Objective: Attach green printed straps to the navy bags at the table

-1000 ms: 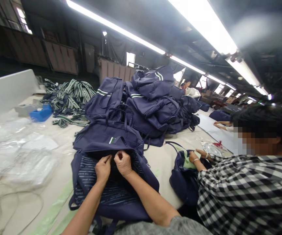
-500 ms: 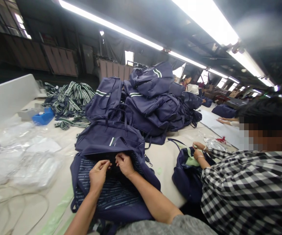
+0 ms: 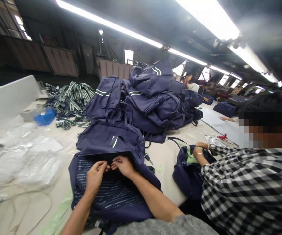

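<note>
The left hand (image 3: 95, 176) and right hand (image 3: 123, 166) nearly meet inside the open navy bag (image 3: 125, 212) by the table's (image 3: 164, 184) near edge, fingers drawn narrow; whether they grip anything, I can't tell.

One camera sat on the person's head, faced forward and down, close over the bag (image 3: 121, 210) at lower centre, ceiling lights (image 3: 110, 23) up top.

No text can be read with certainty: pale rows of lettering are printed on the lining (image 3: 118, 192) of the open bag (image 3: 128, 212), and blurred white letters are carried by the green straps (image 3: 70, 98).
</note>
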The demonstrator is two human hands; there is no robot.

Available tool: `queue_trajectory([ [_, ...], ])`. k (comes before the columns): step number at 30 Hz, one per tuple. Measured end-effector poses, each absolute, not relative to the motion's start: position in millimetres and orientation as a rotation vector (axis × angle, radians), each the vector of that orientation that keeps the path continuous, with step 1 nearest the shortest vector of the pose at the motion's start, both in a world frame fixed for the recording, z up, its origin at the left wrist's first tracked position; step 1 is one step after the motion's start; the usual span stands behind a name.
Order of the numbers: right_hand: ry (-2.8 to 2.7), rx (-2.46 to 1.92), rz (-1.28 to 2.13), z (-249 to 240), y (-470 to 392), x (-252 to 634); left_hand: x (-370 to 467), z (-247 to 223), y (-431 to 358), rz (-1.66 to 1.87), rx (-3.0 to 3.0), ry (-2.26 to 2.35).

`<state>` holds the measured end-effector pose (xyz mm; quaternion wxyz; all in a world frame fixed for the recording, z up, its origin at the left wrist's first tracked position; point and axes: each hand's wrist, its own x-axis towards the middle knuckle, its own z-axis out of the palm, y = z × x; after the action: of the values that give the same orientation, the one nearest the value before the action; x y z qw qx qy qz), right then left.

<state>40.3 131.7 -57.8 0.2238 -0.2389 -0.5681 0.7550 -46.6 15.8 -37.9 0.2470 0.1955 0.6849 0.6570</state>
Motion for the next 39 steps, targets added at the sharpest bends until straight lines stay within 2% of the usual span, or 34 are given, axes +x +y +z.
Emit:
queue_trajectory([
  [9,-1.761,-0.555,1.882,-48,131,44,-51,-43,25,1.839,0.220,1.494],
  [15,-1.698,-0.644,1.838,-42,128,44,-49,-38,28,1.855,0.019,1.300],
  [39,-1.764,-0.614,1.722,-37,116,44,-49,-41,25,1.854,0.107,1.370],
])
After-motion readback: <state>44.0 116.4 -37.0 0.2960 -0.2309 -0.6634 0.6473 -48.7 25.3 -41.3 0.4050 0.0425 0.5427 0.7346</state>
